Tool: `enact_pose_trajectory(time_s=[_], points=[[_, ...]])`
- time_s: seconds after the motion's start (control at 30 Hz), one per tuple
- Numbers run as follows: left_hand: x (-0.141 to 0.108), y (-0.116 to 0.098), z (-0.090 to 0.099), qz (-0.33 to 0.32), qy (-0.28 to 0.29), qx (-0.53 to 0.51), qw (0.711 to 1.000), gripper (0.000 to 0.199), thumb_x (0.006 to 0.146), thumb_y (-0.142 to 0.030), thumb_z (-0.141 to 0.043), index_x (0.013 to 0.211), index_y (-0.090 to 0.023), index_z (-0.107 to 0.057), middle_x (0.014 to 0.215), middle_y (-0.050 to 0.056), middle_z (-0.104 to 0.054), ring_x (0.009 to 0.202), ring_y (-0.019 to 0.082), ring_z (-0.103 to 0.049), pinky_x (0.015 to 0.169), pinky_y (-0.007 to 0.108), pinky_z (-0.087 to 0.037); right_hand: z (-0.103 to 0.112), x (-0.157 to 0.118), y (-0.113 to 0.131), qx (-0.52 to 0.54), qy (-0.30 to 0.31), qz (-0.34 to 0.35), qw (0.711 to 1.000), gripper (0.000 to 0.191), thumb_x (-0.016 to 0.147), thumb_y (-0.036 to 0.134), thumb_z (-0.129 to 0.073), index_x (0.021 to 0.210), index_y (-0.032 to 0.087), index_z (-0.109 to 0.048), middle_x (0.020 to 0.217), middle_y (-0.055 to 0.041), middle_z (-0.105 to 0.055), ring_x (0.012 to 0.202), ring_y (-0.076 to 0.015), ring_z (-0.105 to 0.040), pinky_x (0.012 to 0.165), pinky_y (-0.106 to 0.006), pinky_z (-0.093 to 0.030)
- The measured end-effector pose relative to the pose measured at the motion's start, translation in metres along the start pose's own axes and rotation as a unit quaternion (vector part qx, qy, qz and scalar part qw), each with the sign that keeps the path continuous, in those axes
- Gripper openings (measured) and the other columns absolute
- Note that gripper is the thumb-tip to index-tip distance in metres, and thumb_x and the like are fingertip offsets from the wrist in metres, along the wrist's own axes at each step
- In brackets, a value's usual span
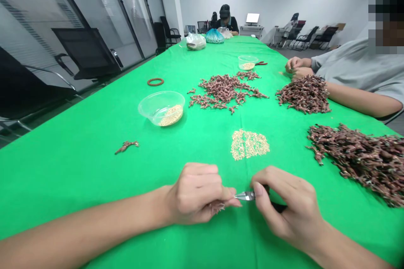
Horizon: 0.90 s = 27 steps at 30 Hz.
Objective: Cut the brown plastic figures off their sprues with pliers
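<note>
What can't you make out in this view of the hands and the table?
In the head view:
The tool: its grip is hidden by the right hand; only a steel tip shows.
The brown piece: partly covered by the left hand, shape unclear.
The pale grains: too small to identify.
The far co-worker: hands tiny, plastic bags in front.
The right-side co-worker: head pixelated and cut off by the edge.

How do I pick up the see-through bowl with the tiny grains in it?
Probably best to pinch the rim of the clear plastic bowl on its left side, coming from above. That side looks raised and bare, while the pale grains lie low toward the right.
</note>
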<state>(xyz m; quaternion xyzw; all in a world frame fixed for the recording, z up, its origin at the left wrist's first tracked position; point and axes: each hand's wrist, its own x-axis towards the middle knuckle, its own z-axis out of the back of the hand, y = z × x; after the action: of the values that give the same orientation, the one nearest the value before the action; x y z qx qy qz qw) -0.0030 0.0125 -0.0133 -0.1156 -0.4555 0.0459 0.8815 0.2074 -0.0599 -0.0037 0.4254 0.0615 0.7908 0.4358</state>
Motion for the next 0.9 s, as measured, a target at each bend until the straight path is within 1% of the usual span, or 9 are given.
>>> enact_pose_trajectory(time_s=[0.27, 0.33, 0.4, 0.47, 0.5, 0.57, 0.63, 0.77, 0.9], points=[[0.000, 0.002, 0.001, -0.016, 0.014, -0.005, 1.000, 0.007, 0.088, -0.018, -0.069, 0.092, -0.015, -0.065, 0.051, -0.005, -0.053, 0.043, 0.011, -0.039, 0.046, 0.031, -0.027, -0.001, 0.000, 0.000, 0.011, 0.017, -0.027, 0.999, 0.012, 0.089, 0.009, -0.053, 0.082, 0.016, -0.059, 0.064, 0.0001, -0.057, 0.056, -0.0098, -0.049, 0.054, -0.026, -0.036], [-0.001, 0.002, 0.000, -0.004, 0.017, -0.007, 1.000, 0.007, 0.087, -0.018, -0.069, 0.092, -0.015, -0.064, 0.053, -0.004, -0.054, 0.045, 0.011, -0.039, 0.047, 0.030, -0.028, -0.001, 0.000, 0.000, 0.014, 0.023, -0.039, 0.999, 0.015, 0.090, 0.011, -0.051, 0.079, 0.016, -0.059, 0.063, 0.0009, -0.055, 0.054, -0.0090, -0.047, 0.053, -0.025, -0.035], [-0.002, 0.000, -0.001, 0.041, 0.024, -0.023, 0.999, 0.008, 0.085, -0.016, -0.070, 0.090, -0.016, -0.064, 0.056, -0.003, -0.054, 0.047, 0.010, -0.040, 0.049, 0.029, -0.029, -0.002, 0.001, -0.001, 0.011, 0.033, -0.070, 0.997, 0.021, 0.091, 0.014, -0.050, 0.073, 0.017, -0.059, 0.058, 0.0026, -0.052, 0.050, -0.0080, -0.044, 0.051, -0.025, -0.033], [0.001, -0.004, 0.001, 0.155, 0.044, -0.047, 0.986, 0.013, 0.081, -0.015, -0.071, 0.091, -0.016, -0.062, 0.058, -0.005, -0.049, 0.050, 0.010, -0.039, 0.049, 0.026, -0.030, -0.001, 0.002, -0.003, -0.002, 0.038, -0.116, 0.993, 0.028, 0.093, 0.018, -0.048, 0.067, 0.017, -0.058, 0.055, 0.0040, -0.048, 0.047, -0.0075, -0.040, 0.049, -0.025, -0.031], [0.004, -0.007, 0.003, 0.230, 0.056, -0.066, 0.969, 0.017, 0.080, -0.014, -0.070, 0.094, -0.017, -0.061, 0.060, -0.006, -0.046, 0.051, 0.010, -0.039, 0.049, 0.025, -0.031, -0.001, 0.002, -0.005, -0.010, 0.036, -0.139, 0.990, 0.030, 0.093, 0.020, -0.048, 0.065, 0.017, -0.058, 0.053, 0.0044, -0.046, 0.046, -0.0074, -0.039, 0.048, -0.025, -0.030], [0.010, -0.011, 0.007, 0.370, 0.078, -0.118, 0.918, 0.024, 0.081, -0.014, -0.065, 0.103, -0.017, -0.055, 0.067, -0.005, -0.043, 0.057, 0.011, -0.041, 0.052, 0.023, -0.035, -0.001, 0.003, -0.009, -0.023, 0.028, -0.176, 0.984, 0.032, 0.093, 0.023, -0.048, 0.063, 0.018, -0.058, 0.053, 0.0046, -0.043, 0.046, -0.0077, -0.038, 0.048, -0.026, -0.029], [0.016, -0.015, 0.010, 0.442, 0.088, -0.192, 0.872, 0.025, 0.083, -0.014, -0.057, 0.107, -0.018, -0.052, 0.075, -0.003, -0.045, 0.066, 0.012, -0.044, 0.059, 0.024, -0.040, -0.001, 0.004, -0.014, -0.029, 0.023, -0.194, 0.980, 0.033, 0.093, 0.025, -0.048, 0.062, 0.018, -0.057, 0.052, 0.0046, -0.042, 0.047, -0.0080, -0.038, 0.049, -0.026, -0.028], [0.018, -0.016, 0.006, 0.485, 0.067, -0.343, 0.801, 0.015, 0.097, -0.024, -0.044, 0.110, -0.018, -0.051, 0.083, 0.000, -0.051, 0.077, 0.014, -0.051, 0.072, 0.028, -0.045, -0.001, 0.005, -0.018, -0.032, 0.016, -0.197, 0.980, 0.033, 0.093, 0.026, -0.048, 0.062, 0.018, -0.058, 0.051, 0.0045, -0.042, 0.046, -0.0081, -0.038, 0.048, -0.026, -0.028], [0.013, -0.016, -0.006, 0.483, 0.030, -0.448, 0.752, 0.027, 0.102, -0.031, -0.046, 0.121, -0.012, -0.049, 0.098, 0.009, -0.063, 0.089, 0.018, -0.064, 0.085, 0.035, -0.050, -0.001, 0.004, -0.016, -0.037, 0.007, -0.194, 0.980, 0.032, 0.093, 0.025, -0.048, 0.063, 0.017, -0.058, 0.053, 0.0043, -0.045, 0.046, -0.0078, -0.040, 0.049, -0.026, -0.029]])
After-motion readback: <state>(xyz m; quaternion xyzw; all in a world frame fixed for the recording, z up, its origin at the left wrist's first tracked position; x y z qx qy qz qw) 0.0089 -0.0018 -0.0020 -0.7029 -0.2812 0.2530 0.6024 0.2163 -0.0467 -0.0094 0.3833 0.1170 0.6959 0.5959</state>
